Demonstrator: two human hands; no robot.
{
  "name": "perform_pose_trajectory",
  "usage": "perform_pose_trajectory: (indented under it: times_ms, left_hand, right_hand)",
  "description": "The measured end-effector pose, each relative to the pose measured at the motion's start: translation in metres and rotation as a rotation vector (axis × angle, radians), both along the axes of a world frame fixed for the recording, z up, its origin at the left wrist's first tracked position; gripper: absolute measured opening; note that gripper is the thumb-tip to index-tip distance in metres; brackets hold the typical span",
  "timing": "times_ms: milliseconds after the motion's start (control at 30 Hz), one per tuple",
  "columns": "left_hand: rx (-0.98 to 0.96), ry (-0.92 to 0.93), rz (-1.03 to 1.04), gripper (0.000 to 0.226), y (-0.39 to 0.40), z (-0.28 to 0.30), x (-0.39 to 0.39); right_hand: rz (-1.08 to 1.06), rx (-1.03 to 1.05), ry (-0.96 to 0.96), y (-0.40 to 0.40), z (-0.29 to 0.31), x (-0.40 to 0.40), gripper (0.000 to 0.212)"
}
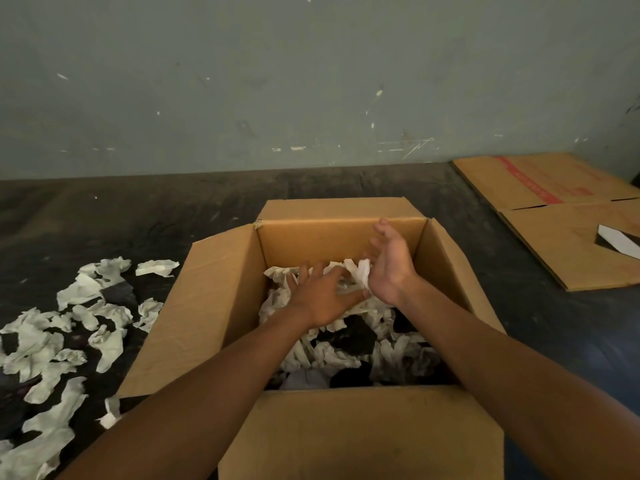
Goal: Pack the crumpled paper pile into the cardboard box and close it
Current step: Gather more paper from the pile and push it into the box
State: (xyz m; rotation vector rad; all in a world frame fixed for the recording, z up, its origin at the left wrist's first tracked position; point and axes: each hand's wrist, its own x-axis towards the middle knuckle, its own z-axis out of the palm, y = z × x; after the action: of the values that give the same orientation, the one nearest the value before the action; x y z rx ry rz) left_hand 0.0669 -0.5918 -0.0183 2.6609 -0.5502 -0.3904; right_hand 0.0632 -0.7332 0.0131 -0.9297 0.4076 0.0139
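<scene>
An open cardboard box [221, 299] stands on the dark floor in front of me, all flaps folded outward. Crumpled white paper [329, 355] and some dark scraps lie inside it. Both my hands are over the box's far half. My left hand [322, 296] is palm down with fingers spread, touching the paper. My right hand [391, 261] is turned on edge, fingers apart, with a strip of white paper [362, 271] against its palm side. A loose pile of crumpled paper [65, 341] lies on the floor left of the box.
Flattened cardboard sheets [568, 244] with red print lie at the right, with a small white-and-black object [620, 240] on them. A grey-green scuffed wall [311, 81] rises just behind the box.
</scene>
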Motion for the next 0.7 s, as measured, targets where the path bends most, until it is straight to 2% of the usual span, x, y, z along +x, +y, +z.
perform_pose_trajectory:
  times_ms: [133, 167, 233, 267, 333, 400, 467, 533, 633, 700]
  left_hand:
    - [-0.186, -0.035, 0.069, 0.02, -0.001, -0.001, 0.005]
    - [-0.211, -0.037, 0.083, 0.014, -0.001, -0.002, 0.005]
    - [-0.14, -0.04, 0.102, 0.015, 0.001, -0.004, 0.006]
    - [-0.064, -0.033, 0.11, 0.02, 0.002, -0.005, 0.008]
    - [0.066, -0.012, 0.136, 0.043, 0.005, -0.006, 0.009]
    - [0.119, 0.03, 0.173, 0.054, 0.009, -0.005, 0.009]
    - [0.136, 0.109, 0.182, 0.056, 0.016, -0.012, 0.012]
    - [0.181, 0.197, 0.138, 0.059, 0.026, -0.021, 0.013]
    - [0.265, 0.285, 0.036, 0.067, 0.042, -0.035, 0.014]
    - [0.33, 0.318, 0.041, 0.076, 0.047, -0.037, 0.012]
  right_hand:
    - [0.031, 0.094, 0.03, -0.004, -0.005, 0.007, 0.082]
    - [0.001, 0.088, 0.026, -0.005, -0.005, 0.007, 0.087]
    - [-0.039, -0.073, 0.007, -0.007, -0.003, 0.007, 0.073]
    - [-0.028, -0.271, -0.005, -0.006, -0.003, 0.006, 0.058]
    - [0.113, -0.921, -0.059, -0.01, -0.01, 0.0, 0.047]
    - [0.484, -1.48, -0.155, -0.014, -0.03, -0.007, 0.055]
    - [0.906, -1.733, -0.144, -0.014, -0.051, -0.017, 0.062]
    - [1.126, -1.815, -0.051, -0.015, -0.067, -0.023, 0.063]
    - [1.182, -1.789, 0.127, -0.024, -0.071, -0.013, 0.064]
    - [1.167, -1.711, 0.16, -0.032, -0.063, -0.006, 0.067]
